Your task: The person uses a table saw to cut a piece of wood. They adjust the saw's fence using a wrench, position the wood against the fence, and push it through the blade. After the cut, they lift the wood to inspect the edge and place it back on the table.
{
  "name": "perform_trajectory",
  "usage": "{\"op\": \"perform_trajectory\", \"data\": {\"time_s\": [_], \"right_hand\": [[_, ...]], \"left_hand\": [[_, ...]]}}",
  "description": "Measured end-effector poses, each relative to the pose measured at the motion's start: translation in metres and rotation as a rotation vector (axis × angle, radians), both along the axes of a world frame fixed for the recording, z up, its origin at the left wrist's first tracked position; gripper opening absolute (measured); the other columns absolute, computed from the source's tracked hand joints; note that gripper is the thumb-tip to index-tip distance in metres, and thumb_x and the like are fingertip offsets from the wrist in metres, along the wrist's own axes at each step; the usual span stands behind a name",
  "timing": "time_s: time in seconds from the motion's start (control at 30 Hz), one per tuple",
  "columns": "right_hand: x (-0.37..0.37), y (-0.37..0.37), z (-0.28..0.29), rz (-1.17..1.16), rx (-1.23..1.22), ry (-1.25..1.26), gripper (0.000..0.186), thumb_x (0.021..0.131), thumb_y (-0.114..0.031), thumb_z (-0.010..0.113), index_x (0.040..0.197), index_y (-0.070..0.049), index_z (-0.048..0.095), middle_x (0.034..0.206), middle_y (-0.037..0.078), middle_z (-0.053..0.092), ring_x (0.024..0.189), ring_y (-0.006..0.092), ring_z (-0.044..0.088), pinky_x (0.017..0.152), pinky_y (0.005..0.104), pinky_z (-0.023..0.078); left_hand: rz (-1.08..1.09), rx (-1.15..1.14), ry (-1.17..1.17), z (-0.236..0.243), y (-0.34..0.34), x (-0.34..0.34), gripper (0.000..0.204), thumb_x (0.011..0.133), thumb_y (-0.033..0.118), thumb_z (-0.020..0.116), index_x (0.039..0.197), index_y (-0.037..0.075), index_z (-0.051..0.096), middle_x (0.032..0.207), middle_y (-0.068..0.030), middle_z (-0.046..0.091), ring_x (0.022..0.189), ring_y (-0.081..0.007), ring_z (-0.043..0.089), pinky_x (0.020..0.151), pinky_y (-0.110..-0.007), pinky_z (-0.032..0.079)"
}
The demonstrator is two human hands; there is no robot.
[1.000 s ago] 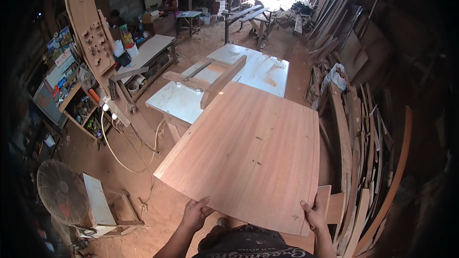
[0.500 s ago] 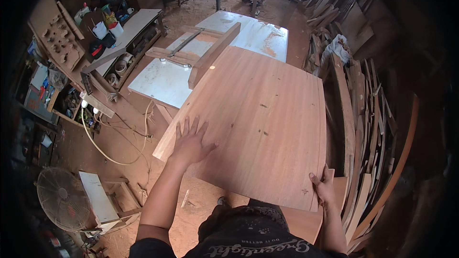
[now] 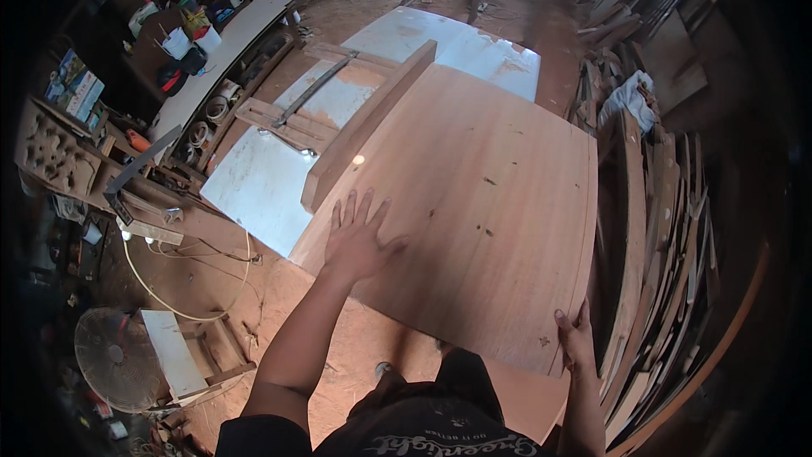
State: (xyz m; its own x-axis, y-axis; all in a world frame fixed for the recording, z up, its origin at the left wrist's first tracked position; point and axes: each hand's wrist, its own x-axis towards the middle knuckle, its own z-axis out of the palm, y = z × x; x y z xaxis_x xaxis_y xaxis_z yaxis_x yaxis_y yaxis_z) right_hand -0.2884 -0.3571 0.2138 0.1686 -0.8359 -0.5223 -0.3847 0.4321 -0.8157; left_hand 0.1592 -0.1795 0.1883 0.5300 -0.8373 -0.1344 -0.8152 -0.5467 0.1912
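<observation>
A broad reddish-brown wooden panel (image 3: 474, 178) with a curved far edge and several dark knots lies in front of me. My left hand (image 3: 364, 237) rests flat on its near left part, fingers spread. At the near right corner my right hand (image 3: 577, 343) grips the panel's edge; its thumb shows on the side and the other fingers are partly hidden. Along the panel's left edge runs a thick wooden beam (image 3: 372, 123), on a white-topped work surface (image 3: 262, 173). A metal bar clamp (image 3: 313, 89) lies across wood strips left of the beam.
Lumber (image 3: 651, 245) is stacked along the right, beside a white plastic bag (image 3: 630, 101). A long bench (image 3: 228, 51) with containers stands at the far left. A fan (image 3: 118, 355) and a cable (image 3: 161, 292) are at the near left. Another wooden panel (image 3: 524, 398) sits below the near right corner.
The panel has moved away from me along the beam, with both hands on it. Its near left corner now sits closer to the beam's near end. My view has shifted too.
</observation>
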Motion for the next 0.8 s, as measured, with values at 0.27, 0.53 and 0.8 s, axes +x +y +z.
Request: {"op": "perform_trajectory", "data": {"time_s": [0.27, 0.53, 0.8], "right_hand": [[0.046, -0.119, -0.027, 0.004, -0.071, -0.044, 0.087, 0.105, -0.006, 0.071, 0.175, -0.002, 0.020, 0.168, 0.023, 0.045, 0.150, 0.0324, 0.052, 0.122, 0.0409, 0.045], [0.054, -0.250, -0.100, 0.012, -0.135, -0.135, 0.076, 0.107, -0.007, 0.070, 0.170, 0.001, 0.029, 0.163, 0.023, 0.051, 0.147, 0.0330, 0.055, 0.124, 0.0442, 0.044], [0.097, -0.338, -0.097, 0.036, -0.128, -0.010, 0.079, 0.105, -0.019, 0.075, 0.168, 0.003, 0.034, 0.161, 0.024, 0.053, 0.146, 0.0340, 0.056, 0.123, 0.0445, 0.044]], "left_hand": [[0.005, -0.022, 0.008, -0.024, -0.125, 0.044, 0.094, 0.102, 0.081, 0.050, 0.174, 0.023, 0.036, 0.184, -0.0138, 0.021, 0.171, -0.0389, 0.008, 0.139, -0.055, 0.006], [0.014, -0.003, 0.046, -0.041, -0.241, 0.086, 0.099, 0.099, 0.085, 0.047, 0.176, 0.023, 0.033, 0.186, -0.0123, 0.017, 0.172, -0.0368, 0.006, 0.139, -0.053, 0.001], [0.027, -0.003, 0.016, -0.066, -0.334, 0.118, 0.100, 0.098, 0.085, 0.047, 0.176, 0.025, 0.032, 0.186, -0.0108, 0.016, 0.172, -0.0349, 0.006, 0.139, -0.053, -0.001]]}}
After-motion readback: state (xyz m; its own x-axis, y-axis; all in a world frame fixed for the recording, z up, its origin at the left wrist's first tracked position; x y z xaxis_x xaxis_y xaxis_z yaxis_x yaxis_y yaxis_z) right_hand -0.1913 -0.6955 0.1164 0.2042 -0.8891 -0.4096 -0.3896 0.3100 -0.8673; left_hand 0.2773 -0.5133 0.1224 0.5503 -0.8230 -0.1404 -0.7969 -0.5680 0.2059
